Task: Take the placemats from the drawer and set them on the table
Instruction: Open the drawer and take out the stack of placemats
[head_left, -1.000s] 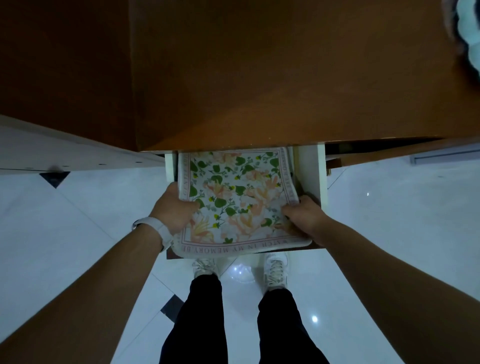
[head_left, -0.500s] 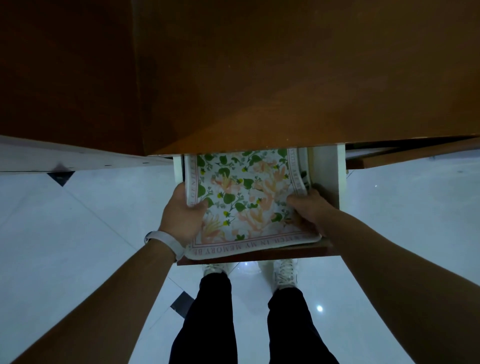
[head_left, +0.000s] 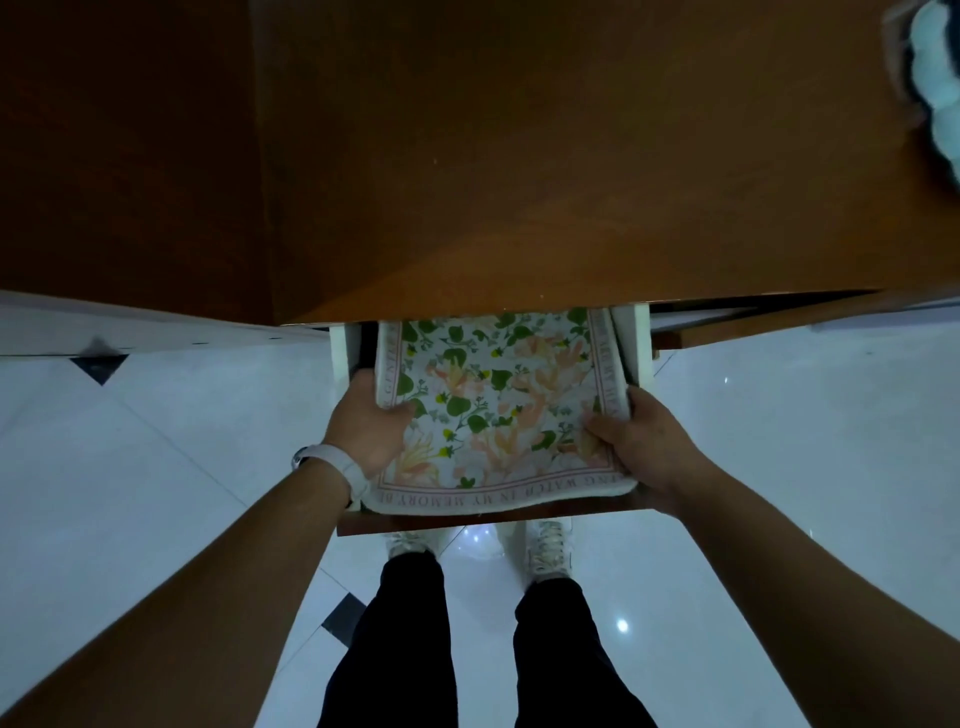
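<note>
A floral placemat (head_left: 498, 405) with green leaves, peach flowers and a lettered border lies over the open white drawer (head_left: 635, 338) under the brown wooden table (head_left: 545, 171). My left hand (head_left: 366, 423) grips its left edge, thumb on top. On the other side my right hand (head_left: 636, 436) grips the right edge, also with the thumb on top. The mat's near edge hangs over the drawer's brown front (head_left: 467, 522). Its far end is hidden under the tabletop. Whether more mats lie below it cannot be seen.
A pale blue fluffy thing (head_left: 935, 78) sits at the table's far right corner. My legs and pale shoes (head_left: 545, 545) stand on the glossy white tiled floor (head_left: 156, 467) just below the drawer. A white board (head_left: 130, 327) runs along the left.
Both hands have shifted their hold on the mat's side edges, the left now further up the edge. The mat's near edge overhangs the drawer front more than half a second ago.
</note>
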